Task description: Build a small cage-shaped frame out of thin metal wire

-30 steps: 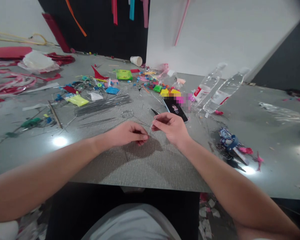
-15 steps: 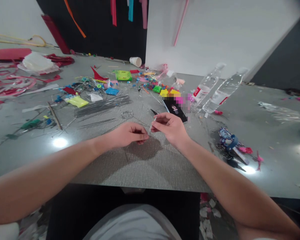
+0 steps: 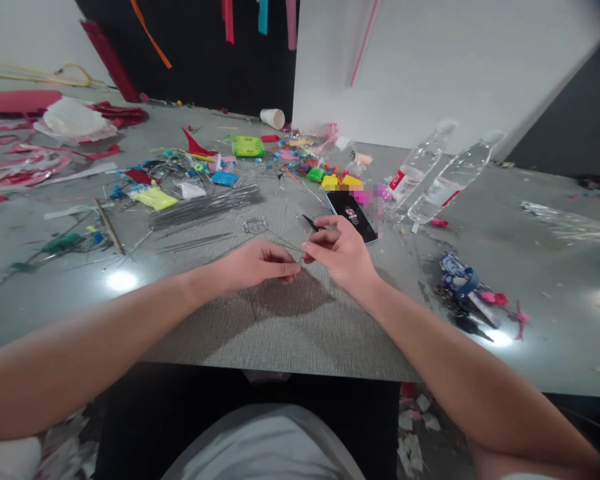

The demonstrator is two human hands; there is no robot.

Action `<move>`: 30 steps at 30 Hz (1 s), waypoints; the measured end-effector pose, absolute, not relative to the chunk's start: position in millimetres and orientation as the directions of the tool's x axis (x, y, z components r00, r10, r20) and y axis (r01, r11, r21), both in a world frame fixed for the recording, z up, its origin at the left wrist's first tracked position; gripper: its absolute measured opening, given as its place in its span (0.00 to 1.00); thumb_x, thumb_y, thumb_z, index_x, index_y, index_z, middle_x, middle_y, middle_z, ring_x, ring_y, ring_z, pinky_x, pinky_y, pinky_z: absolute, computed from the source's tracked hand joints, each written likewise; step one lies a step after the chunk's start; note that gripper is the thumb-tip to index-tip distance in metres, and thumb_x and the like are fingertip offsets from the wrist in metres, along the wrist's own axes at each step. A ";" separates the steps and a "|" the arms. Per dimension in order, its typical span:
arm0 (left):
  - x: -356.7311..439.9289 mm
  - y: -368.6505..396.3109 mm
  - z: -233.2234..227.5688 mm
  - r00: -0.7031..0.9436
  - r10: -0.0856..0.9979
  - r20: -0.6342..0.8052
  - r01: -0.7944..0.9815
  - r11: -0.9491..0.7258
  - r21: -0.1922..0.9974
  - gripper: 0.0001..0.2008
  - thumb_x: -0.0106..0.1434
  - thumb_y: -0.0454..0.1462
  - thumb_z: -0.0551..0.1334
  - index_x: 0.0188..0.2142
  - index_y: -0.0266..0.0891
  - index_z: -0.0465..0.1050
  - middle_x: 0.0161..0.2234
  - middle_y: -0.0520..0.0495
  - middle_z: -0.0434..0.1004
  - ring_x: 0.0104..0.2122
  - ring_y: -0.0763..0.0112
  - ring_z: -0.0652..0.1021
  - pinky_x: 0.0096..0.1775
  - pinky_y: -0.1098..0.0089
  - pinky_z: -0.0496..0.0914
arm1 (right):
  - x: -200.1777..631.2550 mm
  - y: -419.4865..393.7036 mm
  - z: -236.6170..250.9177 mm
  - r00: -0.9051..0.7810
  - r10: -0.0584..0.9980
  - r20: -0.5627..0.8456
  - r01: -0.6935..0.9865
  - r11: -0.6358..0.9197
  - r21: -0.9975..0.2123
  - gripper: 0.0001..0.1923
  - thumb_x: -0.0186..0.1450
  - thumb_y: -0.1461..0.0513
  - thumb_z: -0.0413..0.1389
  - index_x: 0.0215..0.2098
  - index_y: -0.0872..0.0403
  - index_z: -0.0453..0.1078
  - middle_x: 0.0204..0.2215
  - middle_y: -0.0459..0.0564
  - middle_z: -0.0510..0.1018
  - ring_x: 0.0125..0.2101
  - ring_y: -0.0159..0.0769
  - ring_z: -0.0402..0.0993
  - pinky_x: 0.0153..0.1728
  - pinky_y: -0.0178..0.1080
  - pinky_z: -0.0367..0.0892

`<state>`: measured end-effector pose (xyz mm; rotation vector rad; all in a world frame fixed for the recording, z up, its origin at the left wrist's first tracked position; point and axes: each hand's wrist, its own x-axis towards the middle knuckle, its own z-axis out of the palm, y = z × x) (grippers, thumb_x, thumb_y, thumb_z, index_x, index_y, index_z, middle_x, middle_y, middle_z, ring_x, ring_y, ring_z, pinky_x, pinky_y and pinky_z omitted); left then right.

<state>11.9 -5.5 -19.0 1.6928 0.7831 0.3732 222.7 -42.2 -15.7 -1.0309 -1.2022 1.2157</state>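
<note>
the left hand [image 3: 260,263] and right hand [image 3: 337,253] meet fingertip to fingertip just above the grey desk [image 3: 290,327], near its front edge. the fingers of both hands are pinched together on a thin wire [image 3: 280,242], which runs from between the two hands back and to the left; it is too fine to follow further. just behind the right hand lies a dark phone [image 3: 353,215]. left of it sit a small wire ring [image 3: 254,225] and a bundle of straight wires [image 3: 205,207]. farther back are two clear plastic bottles [image 3: 433,173], coloured scraps [image 3: 240,157] and a paper cup [image 3: 273,118].
</note>
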 end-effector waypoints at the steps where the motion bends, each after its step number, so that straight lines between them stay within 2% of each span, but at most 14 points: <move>1: 12.2 -4.8 -18.8 0.726 0.673 -0.145 0.310 -0.132 0.941 0.17 0.67 0.50 0.65 0.33 0.39 0.81 0.30 0.49 0.79 0.32 0.71 0.76 0.38 0.70 0.68 | 222.3 -42.4 -15.6 -0.046 0.995 0.088 -0.102 0.083 -0.991 0.25 0.55 0.60 0.71 0.44 0.50 0.63 0.26 0.39 0.79 0.24 0.32 0.79 0.30 0.40 0.77; 5: 15.2 -4.5 -17.5 0.709 0.702 -0.063 0.292 -0.212 0.933 0.16 0.67 0.48 0.65 0.32 0.39 0.81 0.28 0.51 0.78 0.30 0.73 0.75 0.35 0.72 0.67 | 219.6 -40.7 -19.0 -0.083 0.995 0.048 -0.064 0.043 -0.997 0.27 0.52 0.59 0.72 0.43 0.50 0.63 0.27 0.40 0.79 0.25 0.32 0.77 0.29 0.39 0.76; 9: 16.9 -6.7 -16.8 0.686 0.722 -0.089 0.212 -0.081 0.974 0.10 0.66 0.43 0.67 0.35 0.40 0.82 0.28 0.51 0.78 0.30 0.74 0.75 0.35 0.72 0.68 | 220.0 -40.3 -22.8 -0.101 0.991 0.090 -0.001 0.090 -0.996 0.25 0.55 0.59 0.71 0.44 0.50 0.64 0.29 0.42 0.80 0.27 0.32 0.78 0.31 0.39 0.75; 11: 16.4 -7.1 -17.1 0.685 0.721 -0.105 0.163 -0.011 0.987 0.09 0.65 0.42 0.68 0.36 0.39 0.81 0.29 0.51 0.78 0.30 0.75 0.74 0.35 0.73 0.68 | 222.8 -42.6 -21.7 -0.118 0.978 0.173 0.109 0.186 -0.976 0.21 0.59 0.59 0.68 0.45 0.50 0.65 0.31 0.44 0.80 0.30 0.33 0.79 0.34 0.40 0.76; 13: 15.4 -6.8 -17.6 0.673 0.732 -0.105 0.078 0.070 0.994 0.07 0.64 0.40 0.69 0.36 0.39 0.80 0.29 0.51 0.77 0.30 0.76 0.74 0.35 0.73 0.68 | 226.8 -46.4 -18.4 -0.193 0.932 0.308 0.244 0.350 -0.904 0.17 0.64 0.59 0.65 0.48 0.50 0.67 0.35 0.47 0.81 0.35 0.36 0.80 0.38 0.42 0.77; 16: 13.7 -5.7 -18.4 0.648 0.756 -0.093 -0.049 0.164 0.985 0.06 0.61 0.37 0.71 0.35 0.38 0.78 0.31 0.51 0.77 0.31 0.76 0.75 0.36 0.72 0.69 | 231.3 -51.7 -13.1 -0.410 0.780 0.474 0.356 0.615 -0.704 0.22 0.65 0.61 0.63 0.56 0.49 0.67 0.48 0.52 0.79 0.46 0.40 0.78 0.43 0.43 0.77; 18: 12.6 -5.1 -18.5 0.647 0.759 -0.074 -0.057 0.145 0.988 0.05 0.61 0.37 0.71 0.35 0.38 0.78 0.32 0.51 0.77 0.32 0.75 0.76 0.37 0.72 0.70 | 231.3 -53.1 -12.6 -0.486 0.714 0.504 0.367 0.690 -0.624 0.24 0.65 0.61 0.64 0.58 0.48 0.67 0.52 0.54 0.77 0.49 0.42 0.76 0.44 0.44 0.77; 20: 11.6 -4.9 -17.9 0.661 0.749 -0.056 0.005 0.070 0.998 0.05 0.62 0.37 0.70 0.34 0.38 0.78 0.31 0.51 0.78 0.31 0.75 0.76 0.37 0.72 0.70 | 228.8 -52.3 -15.4 -0.436 0.749 0.499 0.359 0.653 -0.667 0.21 0.66 0.59 0.64 0.56 0.48 0.67 0.49 0.53 0.78 0.47 0.41 0.76 0.42 0.43 0.77; 24: 10.5 -6.0 -14.2 0.680 0.732 -0.048 0.176 -0.100 0.979 0.08 0.63 0.41 0.70 0.33 0.38 0.79 0.29 0.51 0.79 0.30 0.74 0.76 0.36 0.71 0.69 | 223.2 -48.2 -22.3 -0.190 0.925 0.328 0.311 0.374 -0.874 0.15 0.66 0.53 0.65 0.45 0.51 0.71 0.35 0.48 0.79 0.36 0.37 0.77 0.33 0.40 0.74; 27: 10.1 -6.8 -10.5 0.690 0.722 -0.054 0.268 -0.185 0.945 0.09 0.63 0.43 0.69 0.33 0.39 0.80 0.28 0.50 0.80 0.30 0.73 0.77 0.36 0.71 0.69 | 222.4 -47.1 -20.0 -0.196 0.962 0.192 0.289 0.244 -0.926 0.17 0.64 0.49 0.66 0.34 0.52 0.73 0.29 0.46 0.77 0.27 0.32 0.73 0.27 0.37 0.69; 30: 9.1 -6.6 -8.0 0.704 0.708 -0.057 0.329 -0.254 0.910 0.10 0.64 0.43 0.68 0.32 0.39 0.80 0.28 0.50 0.80 0.30 0.72 0.77 0.34 0.71 0.68 | 224.0 -47.6 -12.7 -0.216 0.967 0.132 0.276 0.190 -0.942 0.19 0.63 0.46 0.66 0.31 0.53 0.73 0.23 0.44 0.75 0.22 0.29 0.68 0.23 0.36 0.65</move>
